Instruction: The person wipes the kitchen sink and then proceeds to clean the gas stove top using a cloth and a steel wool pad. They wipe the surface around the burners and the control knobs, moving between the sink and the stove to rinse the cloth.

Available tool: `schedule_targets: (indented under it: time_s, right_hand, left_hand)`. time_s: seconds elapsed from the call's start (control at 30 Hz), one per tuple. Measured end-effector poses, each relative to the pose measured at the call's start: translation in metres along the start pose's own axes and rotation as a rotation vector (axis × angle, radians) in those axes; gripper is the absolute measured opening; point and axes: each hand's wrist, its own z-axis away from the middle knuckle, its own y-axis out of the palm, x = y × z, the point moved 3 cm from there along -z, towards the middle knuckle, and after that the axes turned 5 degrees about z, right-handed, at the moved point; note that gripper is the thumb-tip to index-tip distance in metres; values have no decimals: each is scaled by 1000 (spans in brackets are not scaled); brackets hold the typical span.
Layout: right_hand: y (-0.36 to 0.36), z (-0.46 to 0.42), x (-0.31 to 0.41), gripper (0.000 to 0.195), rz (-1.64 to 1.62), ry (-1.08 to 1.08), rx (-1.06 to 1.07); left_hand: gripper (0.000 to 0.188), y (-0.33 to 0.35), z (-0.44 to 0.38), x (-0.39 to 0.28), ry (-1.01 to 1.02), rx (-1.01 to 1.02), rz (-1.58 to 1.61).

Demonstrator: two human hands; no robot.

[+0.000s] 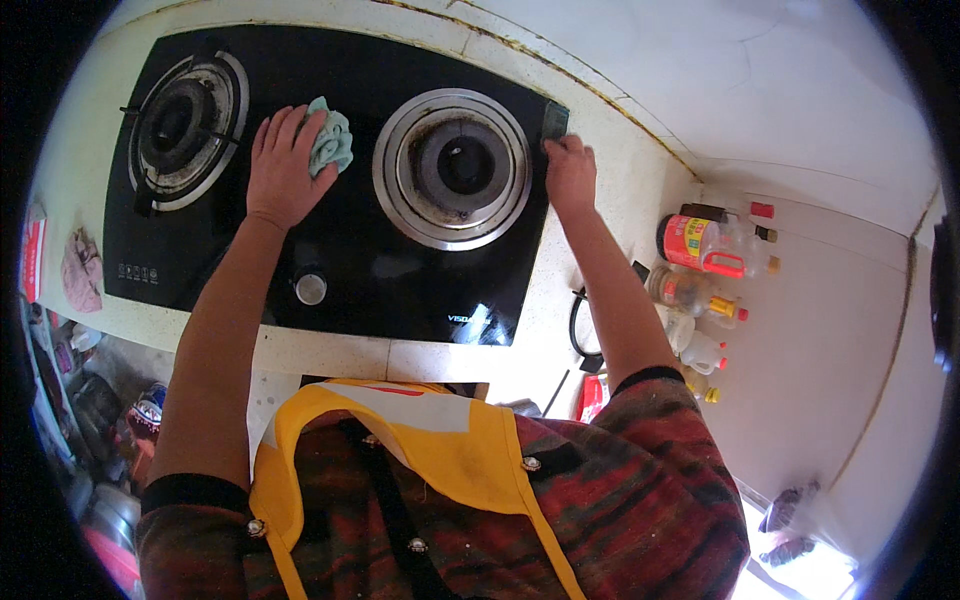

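Note:
A black glass gas cooktop (337,232) lies in front of me. My left hand (289,157) rests on the glass between the two burners, its thumb and fingers on a crumpled light green cloth (330,142). At the cooktop's right edge is my right hand (570,172), fingers curled; its fingertips touch a small dark piece (555,120) at the corner, and whether they grip it is unclear. The right burner (454,169) has a steel ring and no pan support on it. On the left burner (178,131) sits a black pan support.
A control knob (310,289) sits near the front edge. Several bottles, one a large red-labelled bottle (686,240), stand along the counter at right. A black ring-shaped stand (576,326) lies by my right forearm. A pink cloth (81,270) lies at far left.

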Motion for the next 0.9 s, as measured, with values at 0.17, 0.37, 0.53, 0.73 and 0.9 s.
schedule_targets:
  time_s: [0.17, 0.37, 0.53, 0.73, 0.9]
  right_hand:
    - [9, -20, -9, 32, -43, 18, -18]
    - [-9, 20, 7, 28, -61, 36, 21]
    - [-4, 15, 6, 25, -31, 45, -17]
    - [15, -22, -14, 24, -71, 88, 21]
    - [3, -1, -41, 24, -363, 228, -73]
  left_hand:
    - [59, 0, 0, -1, -4, 10, 11]
    - [61, -1, 0, -1, 13, -4, 4]
    - [61, 1, 0, 1, 16, -8, 1]
    - [59, 0, -1, 0, 1, 7, 3]
    - [59, -4, 0, -1, -14, 8, 26]
